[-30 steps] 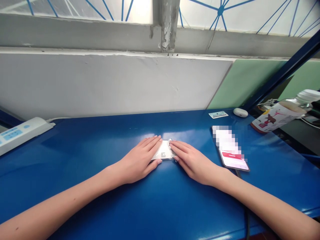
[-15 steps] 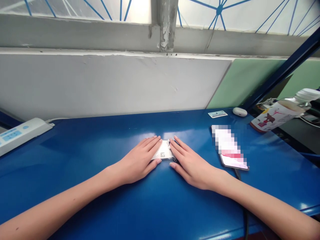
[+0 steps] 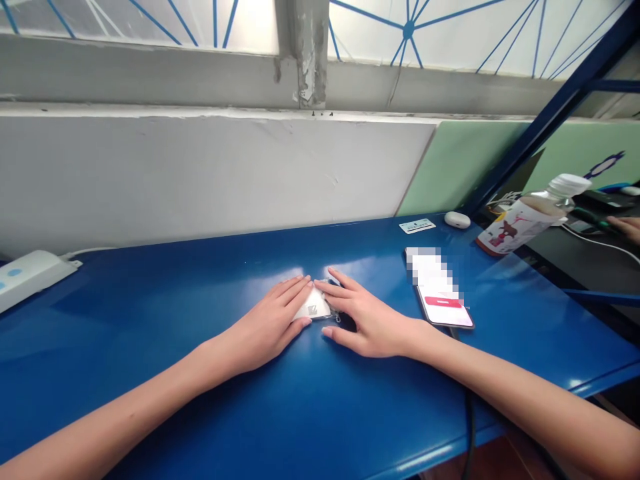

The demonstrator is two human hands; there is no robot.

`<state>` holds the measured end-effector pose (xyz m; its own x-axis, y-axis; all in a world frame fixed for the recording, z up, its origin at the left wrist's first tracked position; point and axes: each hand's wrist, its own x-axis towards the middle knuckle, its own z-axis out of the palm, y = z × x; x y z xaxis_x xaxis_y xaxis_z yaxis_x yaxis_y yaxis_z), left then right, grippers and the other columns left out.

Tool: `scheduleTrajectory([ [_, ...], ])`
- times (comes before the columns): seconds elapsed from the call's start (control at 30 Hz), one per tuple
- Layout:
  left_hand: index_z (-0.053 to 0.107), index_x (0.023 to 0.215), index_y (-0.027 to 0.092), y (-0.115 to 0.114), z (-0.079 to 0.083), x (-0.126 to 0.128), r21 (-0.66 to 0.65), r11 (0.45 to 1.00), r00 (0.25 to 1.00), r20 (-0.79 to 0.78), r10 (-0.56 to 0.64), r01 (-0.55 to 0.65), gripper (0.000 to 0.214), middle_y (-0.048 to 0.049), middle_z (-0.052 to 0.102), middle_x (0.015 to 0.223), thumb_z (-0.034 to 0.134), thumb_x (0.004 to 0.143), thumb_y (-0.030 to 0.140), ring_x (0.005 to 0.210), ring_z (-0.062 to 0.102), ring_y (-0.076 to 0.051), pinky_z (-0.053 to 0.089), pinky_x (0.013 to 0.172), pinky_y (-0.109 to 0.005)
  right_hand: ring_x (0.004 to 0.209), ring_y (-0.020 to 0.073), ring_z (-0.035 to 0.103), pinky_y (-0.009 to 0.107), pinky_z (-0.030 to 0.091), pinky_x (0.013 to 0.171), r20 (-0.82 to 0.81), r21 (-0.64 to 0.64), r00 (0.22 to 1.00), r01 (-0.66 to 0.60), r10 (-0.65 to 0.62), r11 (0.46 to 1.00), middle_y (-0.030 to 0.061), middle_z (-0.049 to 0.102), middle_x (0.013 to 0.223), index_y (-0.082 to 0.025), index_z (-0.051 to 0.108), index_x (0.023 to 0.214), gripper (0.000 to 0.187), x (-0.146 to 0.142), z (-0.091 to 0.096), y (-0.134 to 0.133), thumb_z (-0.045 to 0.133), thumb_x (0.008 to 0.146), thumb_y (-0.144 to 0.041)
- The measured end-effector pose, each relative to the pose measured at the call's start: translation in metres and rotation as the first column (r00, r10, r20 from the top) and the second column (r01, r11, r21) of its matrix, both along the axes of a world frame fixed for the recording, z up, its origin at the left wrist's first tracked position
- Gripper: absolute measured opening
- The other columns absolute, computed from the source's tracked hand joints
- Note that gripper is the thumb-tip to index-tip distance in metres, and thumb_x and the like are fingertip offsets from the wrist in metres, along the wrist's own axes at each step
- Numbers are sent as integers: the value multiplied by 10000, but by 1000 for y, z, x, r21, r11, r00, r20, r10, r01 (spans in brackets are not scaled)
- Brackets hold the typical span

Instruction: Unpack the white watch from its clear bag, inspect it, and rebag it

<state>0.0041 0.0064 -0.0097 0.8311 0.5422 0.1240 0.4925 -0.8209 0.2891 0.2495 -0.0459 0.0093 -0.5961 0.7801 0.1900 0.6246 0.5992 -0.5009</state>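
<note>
A small flat white packet [image 3: 313, 309] with a clear plastic edge and a grey square mark lies on the blue table [image 3: 280, 407]. My left hand [image 3: 273, 320] rests with straight fingers over its left part. Over its right end, my right hand [image 3: 367, 317] has its fingers stretched and spread, the thumb apart near the table. A small metallic piece [image 3: 338, 318] shows under the right fingers; its kind is unclear. Both hands hide parts of the packet.
To the right lies a phone [image 3: 443, 293] with a cable [image 3: 470, 427]. Behind it are a card [image 3: 417, 226], a white earbud case [image 3: 457, 220] and a tilted drink bottle [image 3: 523, 223]. A power strip [image 3: 35, 277] sits at left. Another person's hand [image 3: 627, 227] shows at far right.
My right hand's fingers have spread and lifted slightly, with the thumb farther from the fingers. My left hand stays on the packet. The view has turned right, bringing another person's hand in.
</note>
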Motion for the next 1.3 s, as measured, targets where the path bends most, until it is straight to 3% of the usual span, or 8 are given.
scheduleTrajectory([
  [0.17,330,1517,168,0,-1,1,17,1000,1000,26,11,-11,542,-157,401,1544,369,1043,428,1441,348,-311,368,1145,-512,1419,366,375,469,322,1183,179,196,984,-9,-27,980,211,554,1419,-3,661,1219,433,-12,2,8,548,891,-263],
  [0.33,337,1508,141,-1,-1,1,12,1000,999,34,20,-21,552,-172,407,1536,342,1047,445,1438,348,-323,369,1142,-532,1243,307,587,431,424,1109,165,250,983,36,-79,968,138,733,1154,-105,774,880,302,-13,5,20,480,909,-166],
  [0.43,339,1508,174,-1,1,1,-21,999,999,43,28,-27,528,-143,409,1541,332,1051,438,1437,354,-308,371,1147,-519,1194,311,615,453,475,1050,86,282,987,110,-139,953,158,717,1191,-80,739,1044,285,-7,-2,22,504,906,-164],
  [0.57,324,1512,189,-1,2,0,-57,998,999,44,23,-21,506,-120,391,1555,306,1060,416,1449,338,-286,352,1165,-496,1180,282,623,451,502,1005,12,309,991,122,-132,943,148,688,1253,-101,647,1222,420,4,-13,25,452,858,-28],
  [0.7,261,1542,200,-2,1,-3,-82,997,998,61,19,-14,521,-106,336,1588,296,1063,400,1463,312,-276,333,1180,-479,1090,252,660,428,531,929,-34,334,996,92,-86,938,112,710,1209,-182,653,1195,391,10,-14,30,474,880,-33],
  [0.93,182,1568,242,-3,3,-7,-84,996,995,99,-9,18,537,-95,283,1612,291,1067,402,1479,273,-275,307,1190,-472,853,215,680,372,541,751,-184,466,983,100,-14,879,97,747,998,-196,717,1045,210,13,-7,30,532,956,-153],
  [1.1,169,1567,264,-2,4,-8,-88,995,987,157,-23,37,517,-77,260,1619,243,1072,393,1486,253,-265,292,1198,-469,811,181,674,334,549,722,-431,346,902,141,24,928,75,716,935,-213,740,1015,174,15,4,26,579,950,-193],
  [1.3,178,1566,219,-3,5,-7,-97,995,986,165,-10,26,542,-117,280,1605,287,1057,370,1455,312,-313,342,1168,-492,800,182,656,338,538,718,-706,-41,679,243,-200,969,48,717,883,-216,749,890,82,10,20,22,679,882,-259],
])
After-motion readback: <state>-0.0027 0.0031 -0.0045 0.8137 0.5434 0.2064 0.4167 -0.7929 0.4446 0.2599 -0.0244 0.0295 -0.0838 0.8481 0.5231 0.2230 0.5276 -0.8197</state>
